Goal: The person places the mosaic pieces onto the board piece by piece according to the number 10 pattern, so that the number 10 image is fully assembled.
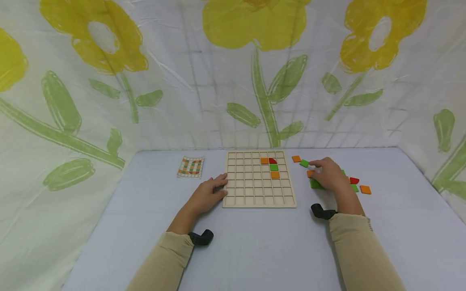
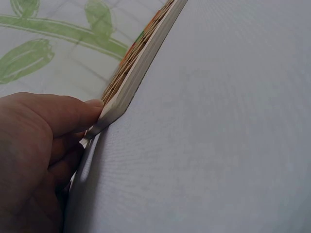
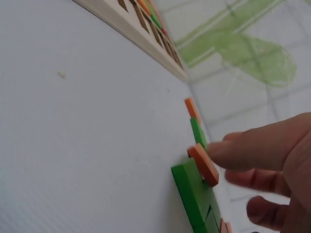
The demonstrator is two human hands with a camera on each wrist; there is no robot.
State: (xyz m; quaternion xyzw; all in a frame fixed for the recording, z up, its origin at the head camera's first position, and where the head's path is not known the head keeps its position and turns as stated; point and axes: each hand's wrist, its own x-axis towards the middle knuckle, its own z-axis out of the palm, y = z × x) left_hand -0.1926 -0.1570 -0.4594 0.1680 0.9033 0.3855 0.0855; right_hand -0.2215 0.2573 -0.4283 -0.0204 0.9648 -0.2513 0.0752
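Observation:
A wooden grid board (image 1: 247, 194) lies flat on the table. Near its top right it bears an orange tile (image 1: 264, 161), a red rounded tile (image 1: 272, 161), a green tile (image 1: 274, 167) and another orange tile (image 1: 275, 175). My left hand (image 1: 208, 195) touches the board's left edge, thumb at the near corner in the left wrist view. Over the loose tiles to the right is my right hand (image 1: 329, 173), fingers apart. Its index fingertip is right at a green tile (image 1: 303, 163), its thumb close by an orange tile (image 3: 203, 165). It hides part of the pile.
A small card (image 1: 191, 167) printed with a coloured grid pattern lies left of the board. Loose tiles spread at the right include an orange one (image 1: 365, 189), a red one (image 1: 354, 180) and another orange one (image 1: 296, 159). A flowered curtain (image 1: 174, 101) hangs behind the table.

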